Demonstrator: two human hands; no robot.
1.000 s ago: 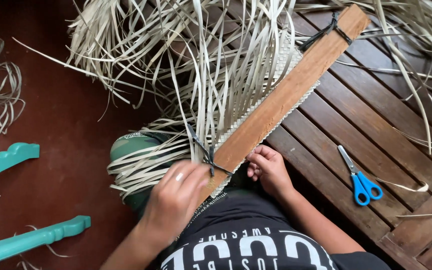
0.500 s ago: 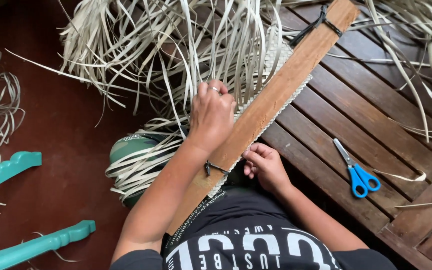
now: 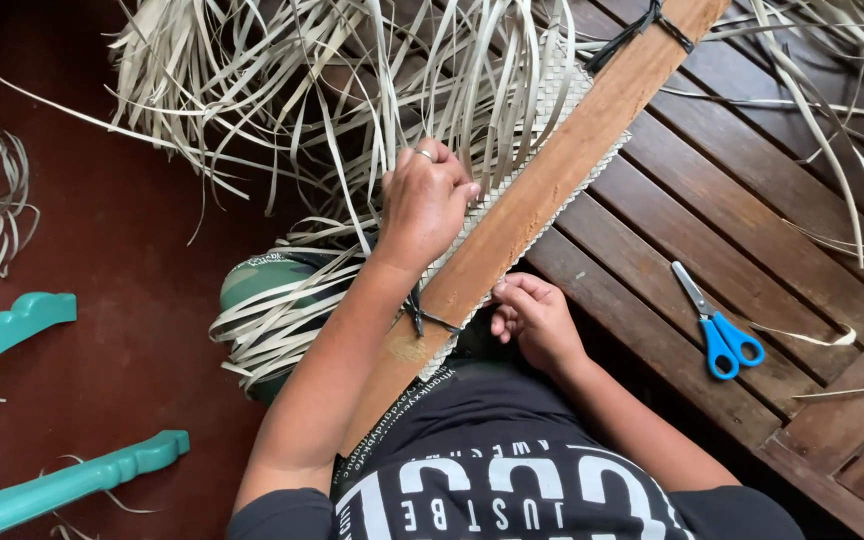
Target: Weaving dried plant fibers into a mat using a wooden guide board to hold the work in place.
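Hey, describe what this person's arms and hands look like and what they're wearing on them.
Both forearms are bare, with no sleeves reaching them, no gloves and no watch or bracelet in view. The left hand wears a plain metal ring on one finger. The right hand shows no ring or other jewellery. The person wears a black T-shirt with large white lettering.

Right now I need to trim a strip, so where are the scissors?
The blue-handled scissors lie in the head view on the slatted wooden floor, just beyond the right hand and right of the long plank.
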